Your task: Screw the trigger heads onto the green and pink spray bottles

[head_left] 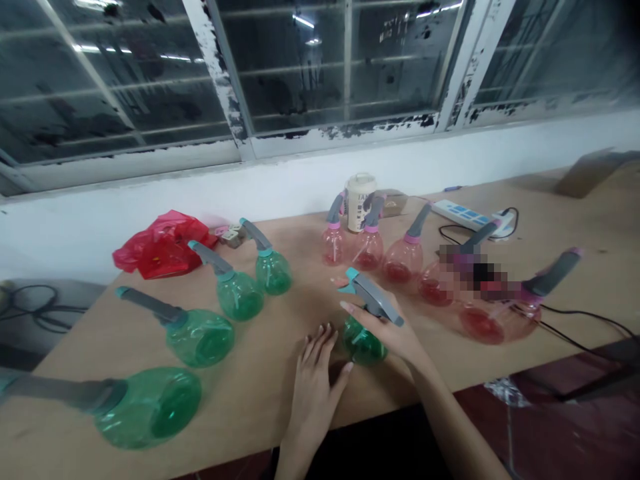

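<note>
A spray bottle (pixel 364 343) with a clear green body and a grey and teal spray head stands upright on the table in front of me. Wrapped round its neck, just under the spray head, is my right hand (pixel 393 331). Part of the bottle is hidden behind those fingers. My left hand (pixel 316 380) lies palm down on the table to the left of the bottle, fingers stretched out, the thumb close to the bottle's base. It holds nothing.
Several green spray bottles (pixel 240 297) form a row on the left; several pink ones (pixel 403 260) curve along the right. Behind stand a red plastic bag (pixel 165 247), a paper cup (pixel 361 200) and a power strip (pixel 465 217) with cables. Windows line the wall.
</note>
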Demonstrator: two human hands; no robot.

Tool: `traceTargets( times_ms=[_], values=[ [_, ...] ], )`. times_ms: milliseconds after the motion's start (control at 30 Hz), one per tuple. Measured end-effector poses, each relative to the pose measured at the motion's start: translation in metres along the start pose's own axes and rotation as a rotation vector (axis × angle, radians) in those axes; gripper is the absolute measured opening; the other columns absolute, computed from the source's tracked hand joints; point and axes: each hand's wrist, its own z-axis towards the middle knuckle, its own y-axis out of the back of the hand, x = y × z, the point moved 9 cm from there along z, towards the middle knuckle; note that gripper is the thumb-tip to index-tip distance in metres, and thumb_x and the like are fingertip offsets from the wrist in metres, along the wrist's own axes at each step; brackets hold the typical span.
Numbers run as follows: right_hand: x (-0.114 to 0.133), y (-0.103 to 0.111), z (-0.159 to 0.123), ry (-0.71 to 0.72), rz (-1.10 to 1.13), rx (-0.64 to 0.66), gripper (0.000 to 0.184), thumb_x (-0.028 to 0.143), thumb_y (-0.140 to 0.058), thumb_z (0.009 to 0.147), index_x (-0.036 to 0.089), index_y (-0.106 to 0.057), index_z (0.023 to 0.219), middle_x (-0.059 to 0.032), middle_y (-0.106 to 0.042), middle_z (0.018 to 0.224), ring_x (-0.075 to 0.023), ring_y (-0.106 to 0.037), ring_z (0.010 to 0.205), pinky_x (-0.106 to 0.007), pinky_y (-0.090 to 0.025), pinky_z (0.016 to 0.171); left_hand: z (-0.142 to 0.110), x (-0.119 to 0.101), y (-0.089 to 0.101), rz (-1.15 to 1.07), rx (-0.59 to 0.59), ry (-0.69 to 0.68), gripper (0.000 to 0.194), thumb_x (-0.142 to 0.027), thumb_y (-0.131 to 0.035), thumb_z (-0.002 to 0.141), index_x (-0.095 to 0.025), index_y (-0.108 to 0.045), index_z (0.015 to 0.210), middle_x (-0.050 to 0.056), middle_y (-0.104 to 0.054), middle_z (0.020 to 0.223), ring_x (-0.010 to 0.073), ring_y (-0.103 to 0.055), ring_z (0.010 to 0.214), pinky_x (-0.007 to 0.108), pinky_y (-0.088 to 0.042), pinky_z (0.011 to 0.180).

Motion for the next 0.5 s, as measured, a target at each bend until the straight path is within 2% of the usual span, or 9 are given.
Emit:
traceTargets(
  times_ms=[133, 400, 500],
  values=[
    [0.001, 0.001, 0.001, 0.001, -0.021, -0.009, 0.032, 0.035, -0.065, 0.086, 0.029, -0.068, 0.117, -0.0056, -0.067, 0.127, -0.0253, -0.06, 0.121, -0.04, -0.05, 0.101, 0.0, -0.001, 0.0, 0.01, 0.002, 0.001, 0.05, -0.027, -0.058, 0.092, -0.018, -0.044, 0.138, 0.013, -0.054, 0.143, 0.0263, -0.049, 0.135, 0.055, -0.037, 0.113],
    [-0.015, 0.002, -0.004, -0.085, -0.093, -0.067, 0.04, 0.04, -0.068, 0.083, 0.026, -0.066, 0.12, -0.0064, -0.072, 0.116, -0.0226, -0.07, 0.093, -0.036, -0.057, 0.084, 0.001, -0.002, -0.002, 0.001, 0.019, -0.008, 0.054, -0.034, -0.059, 0.092, -0.019, -0.041, 0.14, 0.014, -0.054, 0.143, 0.0276, -0.048, 0.135, 0.055, -0.036, 0.114],
    [-0.012, -0.001, -0.003, -0.07, -0.075, -0.047, 0.034, 0.038, -0.067, 0.084, 0.027, -0.068, 0.116, -0.006, -0.073, 0.109, -0.0234, -0.069, 0.097, -0.036, -0.057, 0.085, 0.0, -0.002, -0.002, -0.006, 0.009, 0.001, 0.055, -0.035, -0.059, 0.091, -0.019, -0.04, 0.141, 0.015, -0.053, 0.144, 0.0283, -0.047, 0.136, 0.056, -0.036, 0.113]
  ],
)
